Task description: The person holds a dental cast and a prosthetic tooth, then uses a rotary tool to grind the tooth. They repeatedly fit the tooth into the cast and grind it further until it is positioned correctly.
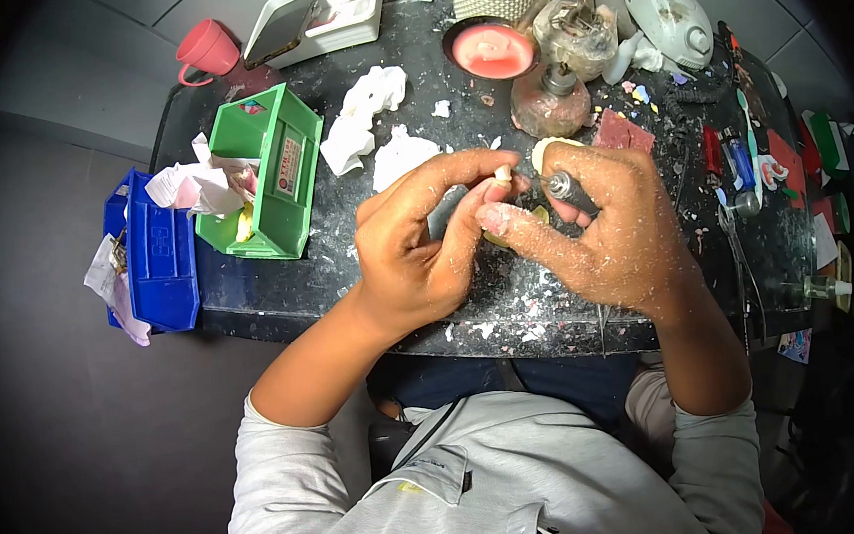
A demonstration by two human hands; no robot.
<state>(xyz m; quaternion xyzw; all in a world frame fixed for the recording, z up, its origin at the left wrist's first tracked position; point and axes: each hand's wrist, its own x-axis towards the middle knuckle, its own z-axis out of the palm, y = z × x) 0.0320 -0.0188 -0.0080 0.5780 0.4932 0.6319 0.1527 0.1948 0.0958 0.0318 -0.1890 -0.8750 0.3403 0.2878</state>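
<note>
In the head view, my left hand (411, 248) is pinching a small pale piece (503, 173) between thumb and fingertips, holding it up above the dark table (259, 292), in front of me. My right hand (615, 214), dusted with white specks, is wrapped around a metal tool (572, 193), whose near end points towards the piece; my right thumb reaches across to my left fingertips, though I can't tell whether the tool touches the piece. White crumbs (532, 331) lie scattered on the table below my hands. Beyond them stand a round glass bottle (547, 107) and a dark-rimmed bowl (492, 51) with something pink in it, and a reddish sheet (623, 131) lies just past my right hand. Off to my left, crumpled white paper (374, 100) lies near a green bin (300, 182), with a blue bin (169, 272) beside that.
</note>
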